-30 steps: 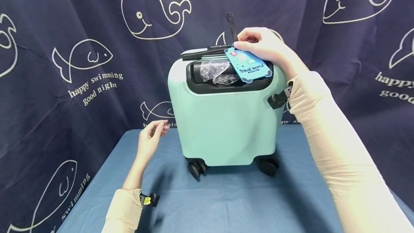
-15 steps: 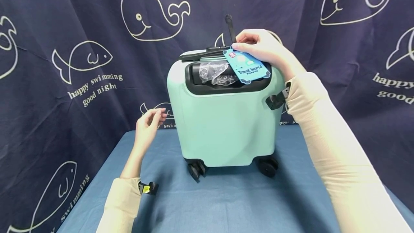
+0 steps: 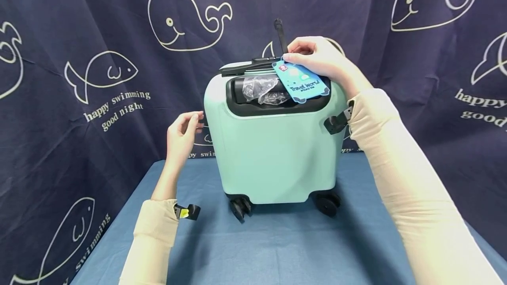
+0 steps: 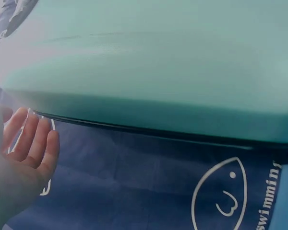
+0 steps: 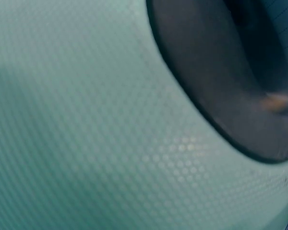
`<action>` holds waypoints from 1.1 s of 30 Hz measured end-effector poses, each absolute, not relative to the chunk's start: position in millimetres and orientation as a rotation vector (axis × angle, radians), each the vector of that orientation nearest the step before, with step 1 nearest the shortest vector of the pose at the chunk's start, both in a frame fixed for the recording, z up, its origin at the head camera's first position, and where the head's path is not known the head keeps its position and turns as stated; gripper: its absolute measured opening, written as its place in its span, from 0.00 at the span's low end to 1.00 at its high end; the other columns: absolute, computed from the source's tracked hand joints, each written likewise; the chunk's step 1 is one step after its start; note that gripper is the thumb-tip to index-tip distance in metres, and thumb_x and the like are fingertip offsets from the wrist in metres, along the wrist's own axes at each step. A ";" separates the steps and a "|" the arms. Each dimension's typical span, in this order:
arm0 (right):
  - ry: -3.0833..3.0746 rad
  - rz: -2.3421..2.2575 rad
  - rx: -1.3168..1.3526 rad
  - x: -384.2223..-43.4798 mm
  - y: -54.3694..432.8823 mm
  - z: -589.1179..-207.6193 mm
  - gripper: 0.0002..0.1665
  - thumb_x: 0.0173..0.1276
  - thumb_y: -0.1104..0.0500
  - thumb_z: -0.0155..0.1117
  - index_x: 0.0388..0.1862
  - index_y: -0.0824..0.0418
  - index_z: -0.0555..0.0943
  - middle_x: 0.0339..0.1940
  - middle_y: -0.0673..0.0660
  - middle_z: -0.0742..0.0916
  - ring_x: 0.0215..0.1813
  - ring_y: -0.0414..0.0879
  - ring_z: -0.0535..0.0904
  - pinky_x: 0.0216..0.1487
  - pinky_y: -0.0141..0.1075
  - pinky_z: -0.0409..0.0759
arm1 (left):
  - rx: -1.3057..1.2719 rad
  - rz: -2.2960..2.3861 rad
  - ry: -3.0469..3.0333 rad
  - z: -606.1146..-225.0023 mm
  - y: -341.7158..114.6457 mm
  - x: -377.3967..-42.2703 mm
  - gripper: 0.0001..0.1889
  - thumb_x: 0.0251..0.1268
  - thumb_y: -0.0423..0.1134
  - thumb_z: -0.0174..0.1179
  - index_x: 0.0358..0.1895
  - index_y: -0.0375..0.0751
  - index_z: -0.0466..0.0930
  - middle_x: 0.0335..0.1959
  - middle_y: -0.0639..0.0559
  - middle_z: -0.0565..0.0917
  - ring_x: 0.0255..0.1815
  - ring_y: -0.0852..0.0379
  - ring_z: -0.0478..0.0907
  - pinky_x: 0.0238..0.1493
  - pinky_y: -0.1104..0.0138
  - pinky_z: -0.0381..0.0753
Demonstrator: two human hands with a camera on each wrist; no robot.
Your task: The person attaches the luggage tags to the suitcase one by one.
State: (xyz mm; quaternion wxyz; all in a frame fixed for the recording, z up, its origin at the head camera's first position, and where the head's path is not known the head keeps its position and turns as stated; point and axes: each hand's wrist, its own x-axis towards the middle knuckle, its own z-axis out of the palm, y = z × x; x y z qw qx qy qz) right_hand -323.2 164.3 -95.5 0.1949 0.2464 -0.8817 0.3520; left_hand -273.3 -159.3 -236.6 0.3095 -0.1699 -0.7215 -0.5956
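A mint-green suitcase (image 3: 273, 157) stands upright on its black wheels, its front facing me. My right hand (image 3: 321, 56) is over its top right corner, thumb and fingers pinching the lower part of a thin black strap (image 3: 280, 34) that sticks up. A blue luggage tag (image 3: 302, 82) reading "Travel World" hangs just below the thumb, across the black recess. Beside the suitcase's left edge is my left hand (image 3: 182, 137), fingers loosely bent and holding nothing. In the left wrist view, its fingertips (image 4: 52, 139) are close to the suitcase's side seam.
Clear plastic wrap (image 3: 259, 88) covers the telescopic handle in the recess. A black carry handle (image 3: 237, 70) lies along the suitcase's top. Blue cloth (image 3: 277, 250) covers the table, and a dark curtain (image 3: 107, 21) with white whale and fish drawings hangs behind.
My left hand has risen beside the suitcase, from near its lower left side to about mid-height. The right hand keeps its pinch, and the suitcase has stayed in place.
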 end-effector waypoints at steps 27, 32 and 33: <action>-2.483 0.883 0.720 -325.1 163.4 -97.5 0.17 0.66 0.48 0.60 0.43 0.59 0.81 0.34 0.47 0.81 0.38 0.39 0.72 0.42 0.26 0.64 | -0.546 -1.568 -1.718 -168.9 -137.0 -307.3 0.14 0.70 0.39 0.52 0.47 0.30 0.80 0.41 0.42 0.83 0.40 0.59 0.80 0.45 0.67 0.79; -2.481 0.884 0.713 -325.6 163.8 -96.7 0.16 0.65 0.48 0.60 0.42 0.59 0.81 0.34 0.46 0.81 0.38 0.39 0.72 0.42 0.26 0.64 | -0.570 -1.572 -1.731 -157.3 -126.1 -312.1 0.14 0.69 0.38 0.53 0.47 0.30 0.80 0.40 0.44 0.84 0.38 0.61 0.80 0.45 0.69 0.78; -2.480 0.885 0.714 -325.5 163.6 -96.6 0.16 0.66 0.48 0.60 0.42 0.59 0.81 0.34 0.46 0.81 0.38 0.39 0.72 0.42 0.26 0.64 | -0.572 -1.572 -1.735 -154.8 -124.2 -313.2 0.14 0.69 0.38 0.53 0.46 0.30 0.80 0.40 0.44 0.84 0.38 0.62 0.79 0.45 0.70 0.77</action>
